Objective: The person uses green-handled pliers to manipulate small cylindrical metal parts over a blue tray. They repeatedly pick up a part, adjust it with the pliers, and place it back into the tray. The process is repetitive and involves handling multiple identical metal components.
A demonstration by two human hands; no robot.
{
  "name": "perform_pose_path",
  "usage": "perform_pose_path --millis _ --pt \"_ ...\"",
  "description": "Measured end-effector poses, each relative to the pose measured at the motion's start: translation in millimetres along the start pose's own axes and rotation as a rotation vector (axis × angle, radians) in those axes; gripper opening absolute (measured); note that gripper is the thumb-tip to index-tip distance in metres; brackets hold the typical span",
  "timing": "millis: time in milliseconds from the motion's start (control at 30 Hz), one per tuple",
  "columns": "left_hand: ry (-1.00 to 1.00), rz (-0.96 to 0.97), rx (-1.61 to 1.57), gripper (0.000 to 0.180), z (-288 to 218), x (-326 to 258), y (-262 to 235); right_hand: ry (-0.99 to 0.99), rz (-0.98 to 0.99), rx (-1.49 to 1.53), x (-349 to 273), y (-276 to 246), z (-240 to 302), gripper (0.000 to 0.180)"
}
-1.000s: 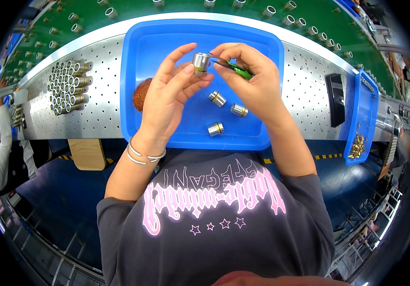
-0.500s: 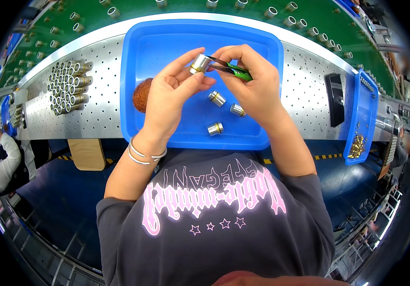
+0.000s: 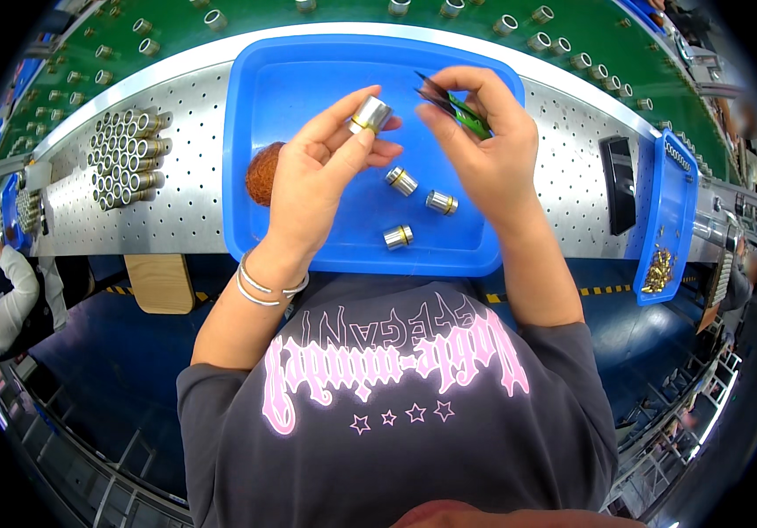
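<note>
Between the thumb and fingers of my left hand [image 3: 317, 158] is a silver metal cylinder [image 3: 369, 114] with a gold ring, tilted over the blue tray [image 3: 242, 220]. My right hand [image 3: 493, 150], up and to the right, grips green-and-black tweezers [image 3: 466, 114]. Their dark tips are spread and stand apart from the cylinder. Below the hands, three similar cylinders lie on the tray floor: one [image 3: 401, 181] nearest my left fingers, another [image 3: 441, 202] by my right wrist, and a third [image 3: 398, 237] closer to me. A brown fibrous ball [image 3: 264, 176] sits left of my left wrist.
On the perforated metal table [image 3: 194, 114], many cylinders [image 3: 123, 163] stand clustered at left. A black holder [image 3: 618, 185] and a smaller blue tray [image 3: 651, 238] with brass-coloured parts [image 3: 660, 268] are at right. Behind runs a green belt [image 3: 343, 18] carrying scattered cylinders. A wooden stool [image 3: 158, 283] stands below left.
My right hand has drawn the tweezers up and right, away from the cylinder, and their tips have left it. My left hand still holds the cylinder in nearly the same place.
</note>
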State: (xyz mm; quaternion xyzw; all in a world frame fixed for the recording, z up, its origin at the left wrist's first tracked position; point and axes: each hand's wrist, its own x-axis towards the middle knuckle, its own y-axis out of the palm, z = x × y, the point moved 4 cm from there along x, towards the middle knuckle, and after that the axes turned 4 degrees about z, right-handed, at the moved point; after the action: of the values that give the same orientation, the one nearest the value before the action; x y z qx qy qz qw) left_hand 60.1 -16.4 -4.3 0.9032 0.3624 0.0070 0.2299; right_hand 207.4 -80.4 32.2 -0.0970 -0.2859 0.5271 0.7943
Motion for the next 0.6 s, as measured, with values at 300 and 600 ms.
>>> perform_pose_path --millis 300,600 --pt "0.070 -0.090 -0.112 0.044 -0.2 0.0 -4.1 -0.048 0.049 -0.020 -3.3 7.7 9.4 0.017" --pt "0.086 -0.069 -0.077 0.046 -1.7 -2.0 -2.7 -0.005 0.070 -0.037 -3.5 10.0 4.9 0.015"
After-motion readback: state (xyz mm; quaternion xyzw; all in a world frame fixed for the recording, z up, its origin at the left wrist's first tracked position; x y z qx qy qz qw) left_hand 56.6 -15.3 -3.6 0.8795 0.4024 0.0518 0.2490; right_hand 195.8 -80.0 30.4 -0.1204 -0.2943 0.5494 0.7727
